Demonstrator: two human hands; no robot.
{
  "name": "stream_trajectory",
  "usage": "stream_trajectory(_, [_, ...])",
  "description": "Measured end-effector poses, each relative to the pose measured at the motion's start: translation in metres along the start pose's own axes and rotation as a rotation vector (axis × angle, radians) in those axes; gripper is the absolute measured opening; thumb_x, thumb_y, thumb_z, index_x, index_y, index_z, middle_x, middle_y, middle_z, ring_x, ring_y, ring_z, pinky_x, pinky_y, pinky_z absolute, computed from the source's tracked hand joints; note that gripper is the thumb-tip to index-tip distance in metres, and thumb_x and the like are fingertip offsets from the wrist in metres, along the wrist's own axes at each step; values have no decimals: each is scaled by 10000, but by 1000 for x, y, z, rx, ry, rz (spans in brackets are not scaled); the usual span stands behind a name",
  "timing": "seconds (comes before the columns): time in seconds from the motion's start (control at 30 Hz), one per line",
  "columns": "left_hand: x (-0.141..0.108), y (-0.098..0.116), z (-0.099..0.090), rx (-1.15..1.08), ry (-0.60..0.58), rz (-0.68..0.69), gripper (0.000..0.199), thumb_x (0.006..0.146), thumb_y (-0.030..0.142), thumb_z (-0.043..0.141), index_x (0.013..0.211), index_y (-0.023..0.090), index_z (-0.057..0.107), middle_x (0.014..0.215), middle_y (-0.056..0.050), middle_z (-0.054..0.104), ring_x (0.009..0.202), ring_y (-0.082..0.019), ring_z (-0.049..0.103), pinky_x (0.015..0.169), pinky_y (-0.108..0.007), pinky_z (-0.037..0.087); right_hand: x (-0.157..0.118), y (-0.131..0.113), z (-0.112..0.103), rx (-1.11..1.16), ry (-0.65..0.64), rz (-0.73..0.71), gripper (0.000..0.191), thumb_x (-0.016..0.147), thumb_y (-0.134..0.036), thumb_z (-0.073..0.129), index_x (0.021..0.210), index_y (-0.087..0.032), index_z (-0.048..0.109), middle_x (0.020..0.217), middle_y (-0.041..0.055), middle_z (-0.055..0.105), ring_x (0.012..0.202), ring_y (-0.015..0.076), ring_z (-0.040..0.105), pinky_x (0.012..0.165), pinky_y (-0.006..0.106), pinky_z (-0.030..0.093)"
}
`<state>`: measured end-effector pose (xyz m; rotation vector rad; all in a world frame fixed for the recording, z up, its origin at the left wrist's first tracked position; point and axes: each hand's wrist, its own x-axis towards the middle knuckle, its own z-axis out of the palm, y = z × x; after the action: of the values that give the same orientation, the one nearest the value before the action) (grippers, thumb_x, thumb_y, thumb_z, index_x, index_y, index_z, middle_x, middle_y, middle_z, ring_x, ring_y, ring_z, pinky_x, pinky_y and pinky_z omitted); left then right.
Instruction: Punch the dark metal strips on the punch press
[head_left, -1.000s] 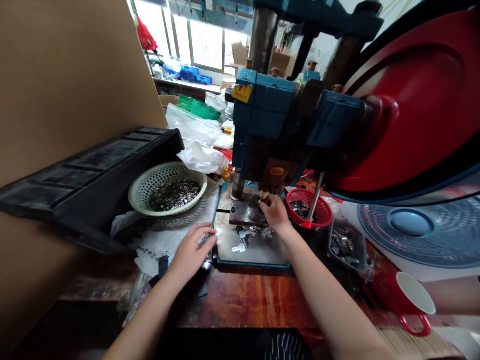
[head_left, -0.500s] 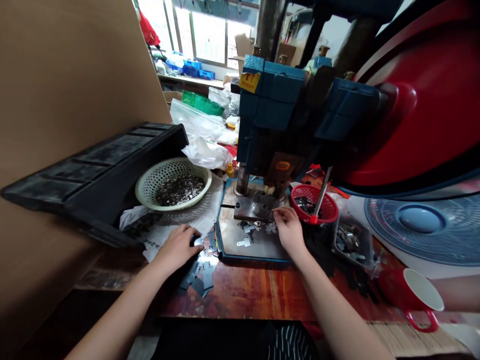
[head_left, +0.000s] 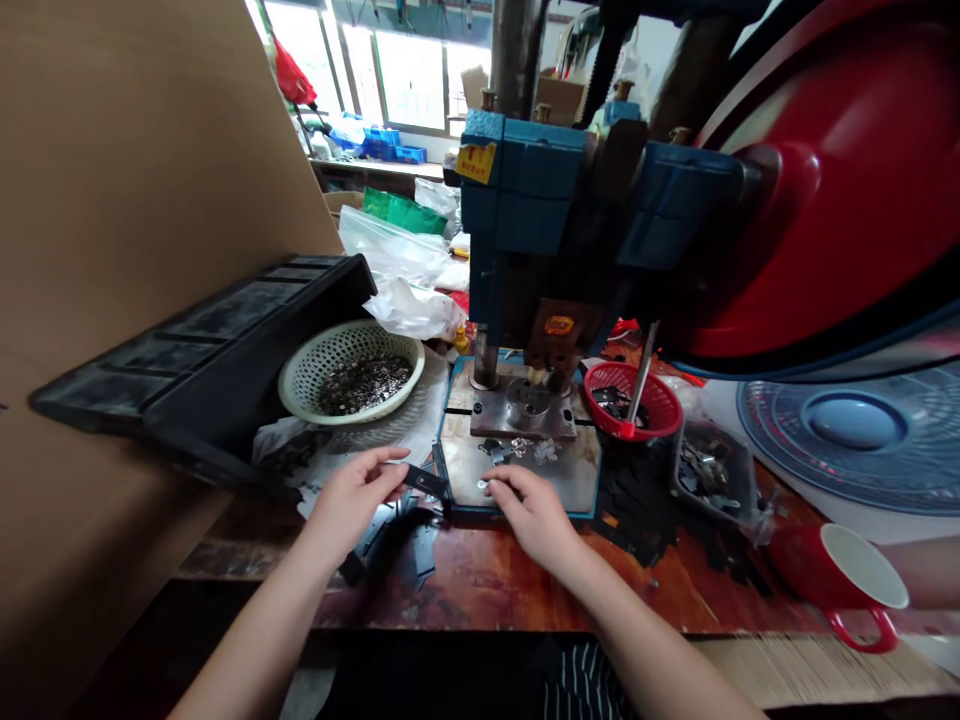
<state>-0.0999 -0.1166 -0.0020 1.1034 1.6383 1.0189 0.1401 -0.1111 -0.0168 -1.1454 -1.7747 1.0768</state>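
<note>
My left hand (head_left: 358,497) pinches one end of a dark flat metal plate (head_left: 425,481) with a small hole, over the left edge of the press bed. Over the bed, my right hand (head_left: 534,508) has thumb and forefinger closed on a small light metal piece (head_left: 481,485), mostly covered by the fingers. Beyond the fingertips, small shiny metal bits (head_left: 546,451) lie on the press bed (head_left: 559,487), in front of the steel die block (head_left: 521,413). Loose flat plates (head_left: 424,553) lie on the table below my left hand.
A blue press (head_left: 517,190) with a big red wheel (head_left: 862,190) rises ahead. Left stand a pale basket (head_left: 409,385) of small parts and a black bin (head_left: 225,340). Right are a red basket (head_left: 671,428), a clear box (head_left: 742,505), dark scraps (head_left: 637,520) and a red mug (head_left: 806,560).
My left hand has lifted a dark plate from the table pieces. My right hand has moved from the die block back and left to the light piece on the bed.
</note>
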Motion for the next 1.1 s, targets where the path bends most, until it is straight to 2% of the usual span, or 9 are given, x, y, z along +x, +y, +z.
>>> stream_trajectory(0.2, [-28,24,28,-178,-25,-43,469,619,431,706,1000,170,627,732,-7,637,639,-153,612,629,-284,514,-5,-3,5,97,-17,64,205,857,-290,507,983,-240,662,957,25,680,902,179,616,830,299,455])
stream_trajectory(0.37, [-39,25,51,-311,-78,-95,473,598,401,728,988,154,625,755,-18,639,598,-117,584,582,-248,487,-11,-10,0,175,-85,-69,320,851,-261,520,1161,-289,594,1026,20,634,957,158,582,886,308,437])
stream_trajectory(0.47, [-48,24,70,-403,-171,-160,425,611,377,713,958,148,624,743,-26,642,570,-103,563,528,-222,442,-11,-13,-1,191,-91,-116,199,823,-307,576,998,-264,659,973,23,586,943,155,560,869,285,433])
stream_trajectory(0.5, [-51,23,75,-405,-212,-182,407,628,389,696,947,146,625,709,-23,639,552,-102,553,507,-216,422,-11,-13,-1,188,-66,-89,142,814,-325,584,891,-239,668,926,21,571,903,151,558,833,269,439])
stream_trajectory(0.57, [-55,20,83,-367,-249,-199,381,661,427,658,916,145,628,605,-2,609,507,-99,526,475,-206,380,-11,-13,-3,177,-29,17,180,814,-350,573,725,-201,618,802,1,540,780,136,541,732,242,436])
stream_trajectory(0.7, [-53,17,86,-364,-148,-103,372,681,447,631,917,159,638,548,28,568,520,-105,511,486,-211,362,-11,-13,-6,217,-105,199,254,805,-374,554,637,-185,526,625,-40,498,626,114,481,616,221,380])
stream_trajectory(0.83, [-48,24,86,-322,-192,-45,342,653,409,667,894,166,656,613,18,595,550,-117,522,516,-232,376,-14,-14,-5,388,-147,242,319,782,-471,565,645,-186,526,615,-32,538,606,117,500,629,230,402])
stream_trajectory(0.97, [-45,25,91,-356,-226,-55,248,696,396,646,778,164,621,545,39,536,494,-99,502,512,-228,384,-19,-12,-3,747,-206,378,421,830,-585,439,784,-185,559,603,-15,568,544,121,532,621,255,439])
stream_trajectory(1.1, [-39,19,93,-435,-262,-26,263,700,305,649,922,164,632,745,-18,639,689,-144,607,661,-260,467,-17,-6,-9,878,-68,453,318,716,-453,666,865,-187,575,681,-27,574,548,91,505,585,227,420])
